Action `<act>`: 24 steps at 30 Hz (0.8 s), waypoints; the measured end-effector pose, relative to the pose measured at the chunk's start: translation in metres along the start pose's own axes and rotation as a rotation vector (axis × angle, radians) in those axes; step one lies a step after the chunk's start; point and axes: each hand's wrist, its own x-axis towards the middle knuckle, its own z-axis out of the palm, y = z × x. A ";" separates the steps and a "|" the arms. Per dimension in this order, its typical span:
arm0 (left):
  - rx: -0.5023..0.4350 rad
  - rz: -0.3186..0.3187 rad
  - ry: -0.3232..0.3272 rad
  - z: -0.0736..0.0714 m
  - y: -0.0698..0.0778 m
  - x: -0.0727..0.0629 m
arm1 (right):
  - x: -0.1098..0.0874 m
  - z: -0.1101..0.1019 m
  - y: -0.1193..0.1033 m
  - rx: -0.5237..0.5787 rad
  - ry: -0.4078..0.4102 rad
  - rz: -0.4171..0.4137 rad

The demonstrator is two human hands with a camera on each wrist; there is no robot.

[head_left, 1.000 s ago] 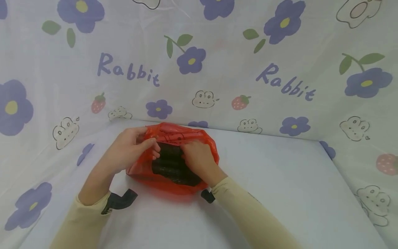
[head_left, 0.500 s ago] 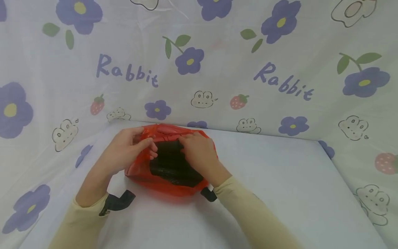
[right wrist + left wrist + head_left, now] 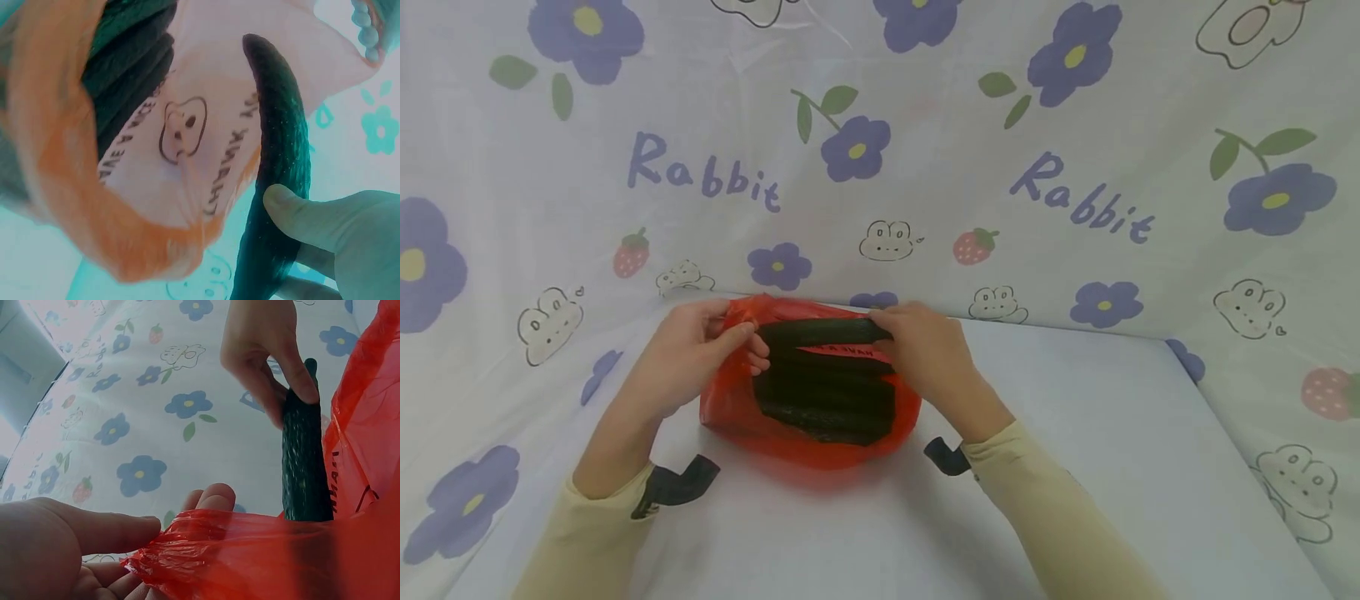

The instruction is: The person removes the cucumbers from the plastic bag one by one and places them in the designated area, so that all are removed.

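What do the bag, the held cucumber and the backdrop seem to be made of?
Bag: apparently thin, glossy plastic, being crinkled and translucent. Held cucumber: probably real vegetable, its dark skin bumpy and faintly shiny. Backdrop: fairly matte, perhaps cloth, given its soft creases; plastic sheeting is possible.

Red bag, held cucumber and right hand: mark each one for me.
Red bag [image 3: 726, 408]: head view, on its left side wall.
Held cucumber [image 3: 285, 153]: right wrist view, middle of its dark skin.
Right hand [image 3: 930, 352]: head view, on the back.
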 end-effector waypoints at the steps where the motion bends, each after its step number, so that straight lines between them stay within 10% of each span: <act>1: 0.000 0.003 0.003 0.000 0.001 0.000 | -0.003 -0.001 0.004 0.012 0.003 0.004; 24: 0.003 0.016 0.036 -0.004 -0.002 0.001 | -0.046 -0.029 0.077 0.084 0.104 0.037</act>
